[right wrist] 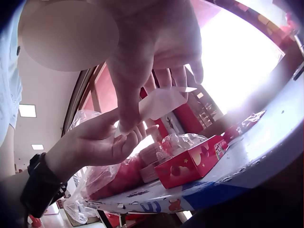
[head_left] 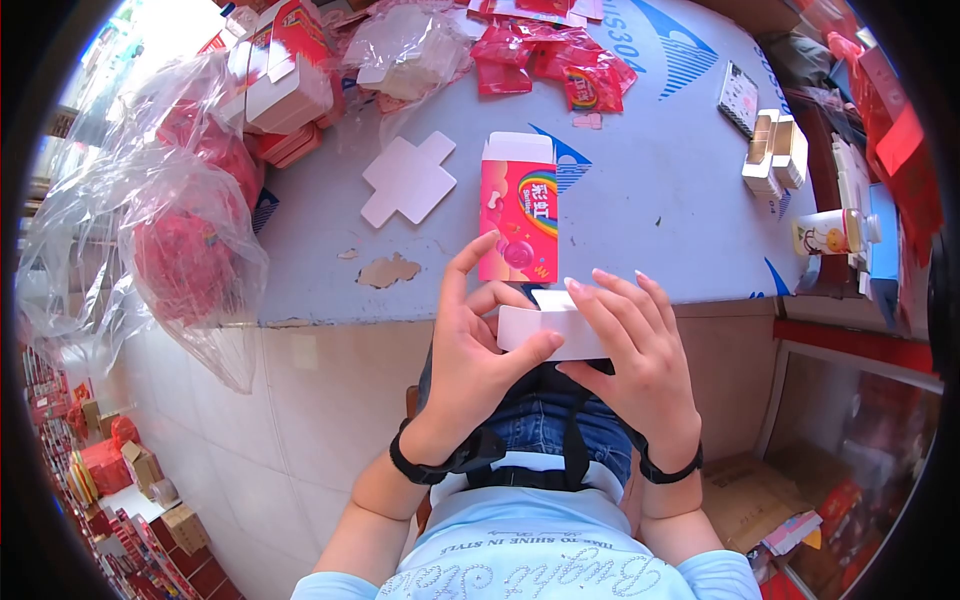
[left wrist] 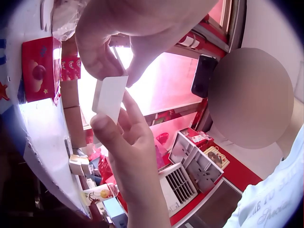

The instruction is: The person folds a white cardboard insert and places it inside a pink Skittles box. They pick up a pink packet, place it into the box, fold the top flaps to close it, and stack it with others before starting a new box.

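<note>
Just off the table's near edge, both hands hold a small white card box point(head_left: 572, 338) with a raised flap. My left hand point(head_left: 472, 345) pinches its left end, thumb in front and index finger behind. At the other end my right hand point(head_left: 640, 345) grips it between thumb and fingers; the left wrist view shows this white box point(left wrist: 112, 99) between the two hands. A pink printed box point(head_left: 510, 215) with a rainbow lies on the table right beyond the fingers, its white end flap pointing away. Left of it lies a flat white cross-shaped card point(head_left: 408, 182).
Clear plastic bags with red contents point(head_left: 190, 250) hang over the table's left edge. Stacked cartons point(head_left: 285, 95) and red packets point(head_left: 595, 85) stand at the back. Small open boxes point(head_left: 775, 155) and a jar point(head_left: 830, 232) line the right side of the blue-grey table point(head_left: 660, 220).
</note>
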